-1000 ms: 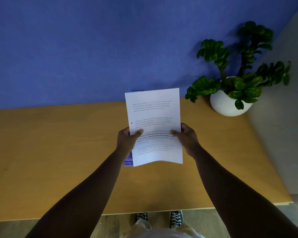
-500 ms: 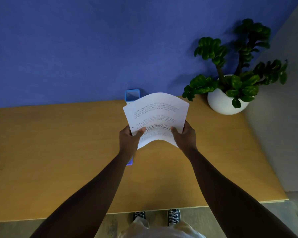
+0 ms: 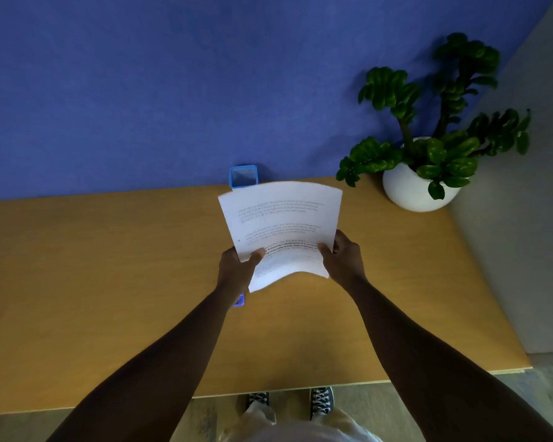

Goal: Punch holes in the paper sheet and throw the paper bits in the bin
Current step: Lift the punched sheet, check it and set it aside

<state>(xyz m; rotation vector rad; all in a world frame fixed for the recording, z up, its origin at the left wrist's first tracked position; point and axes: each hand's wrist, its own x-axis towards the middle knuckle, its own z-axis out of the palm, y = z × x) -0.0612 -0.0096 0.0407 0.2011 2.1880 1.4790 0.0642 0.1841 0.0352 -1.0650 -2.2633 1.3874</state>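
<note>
Above the table [image 3: 109,282], printed paper sheet [image 3: 281,224] bowed, left hand [image 3: 237,272], right hand [image 3: 344,260] grips clamping it

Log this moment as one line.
left hand: holds paper sheet | right hand: holds sheet | bin: behind, on table

My arms reach forward, bare to the elbows. My left hand [image 3: 237,269] pinches the paper sheet [image 3: 281,228] at its left edge, thumb on top. My right hand [image 3: 344,258] pinches the right edge likewise, both raised before me.
</note>
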